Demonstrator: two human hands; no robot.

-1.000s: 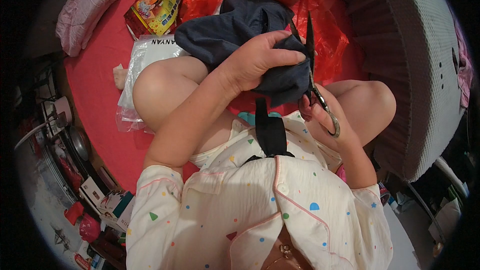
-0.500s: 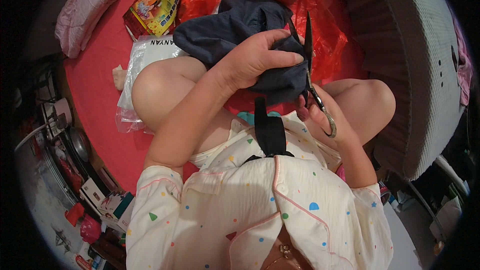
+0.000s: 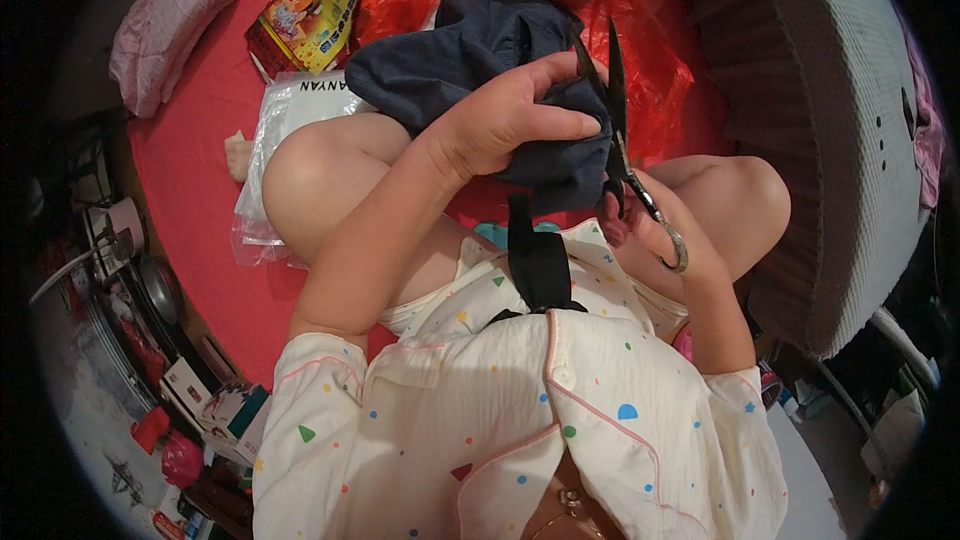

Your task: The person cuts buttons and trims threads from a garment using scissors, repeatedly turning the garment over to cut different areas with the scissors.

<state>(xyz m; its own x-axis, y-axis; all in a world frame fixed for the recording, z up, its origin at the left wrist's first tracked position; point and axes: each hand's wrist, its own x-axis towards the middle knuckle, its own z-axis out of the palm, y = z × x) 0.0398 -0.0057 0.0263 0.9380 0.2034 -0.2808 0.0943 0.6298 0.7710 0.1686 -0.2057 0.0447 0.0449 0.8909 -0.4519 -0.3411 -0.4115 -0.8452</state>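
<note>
My left hand (image 3: pixel 505 120) grips a dark navy cloth (image 3: pixel 480 45), thumb on top and fingers curled around its right edge. The cloth lies bunched above my crossed legs, with one part hanging down. My right hand (image 3: pixel 650 225) holds black scissors (image 3: pixel 616 105) by the handles. Their blades point away from me and stand apart beside the cloth's edge, close to my left fingertips. Whether cloth lies between the blades cannot be made out.
Red plastic bags (image 3: pixel 640 70) lie behind the cloth. A yellow-and-red package (image 3: pixel 315 10), a clear plastic bag (image 3: pixel 285 140) and a pink bundle (image 3: pixel 175 25) are on the left of the red sheet (image 3: pixel 200 210). A grey padded panel (image 3: pixel 850 140) stands at right.
My right hand has shifted slightly to the right, and the scissor handles are farther apart. My left hand and the cloth have barely moved.
</note>
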